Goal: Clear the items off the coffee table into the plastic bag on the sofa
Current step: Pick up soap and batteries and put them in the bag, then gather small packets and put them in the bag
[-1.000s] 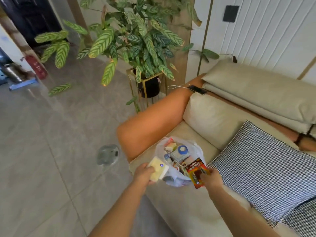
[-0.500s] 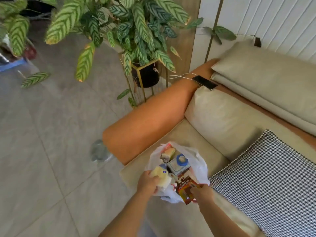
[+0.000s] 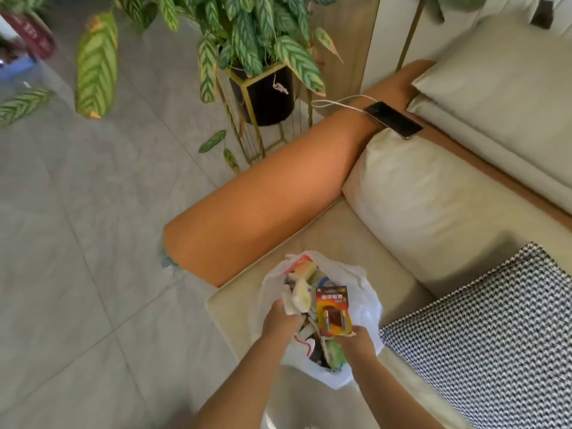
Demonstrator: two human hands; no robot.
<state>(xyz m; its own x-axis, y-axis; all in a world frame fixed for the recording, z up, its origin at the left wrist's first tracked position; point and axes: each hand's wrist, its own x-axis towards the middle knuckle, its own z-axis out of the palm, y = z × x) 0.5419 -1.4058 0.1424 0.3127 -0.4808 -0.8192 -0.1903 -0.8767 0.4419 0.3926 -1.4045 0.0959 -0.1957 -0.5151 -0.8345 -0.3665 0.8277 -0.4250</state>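
Head view, looking down. Near the bottom centre of the frame, a white plastic bag [image 3: 365,308] sits open on the front edge of a cream sofa [image 3: 349,243] seat, just beside the orange armrest [image 3: 266,209]. The bag is already crowded with small household items, too jumbled to name.

The person's left hand [image 3: 280,320] is at the bag's left rim, fingers curled around a pale yellow item [image 3: 301,294] that sits partly inside the mouth. The right hand [image 3: 359,339], at the lower right of the opening, pinches the bottom edge of a battery pack [image 3: 332,311], a red and orange card held upright over the bag.

The battery pack looks light and fairly stiff, with its weight in the two cells near the bottom, so an edge pinch close to them should be enough. The thin, soft bag film will likely sag, so holding its rim would keep it open.

In the lower right lies a black-and-white houndstooth cushion [image 3: 483,329]. In the upper right, a phone [image 3: 393,119] with a white cable rests on the armrest. A striped-leaf plant [image 3: 247,35] in a black pot fills the top centre.
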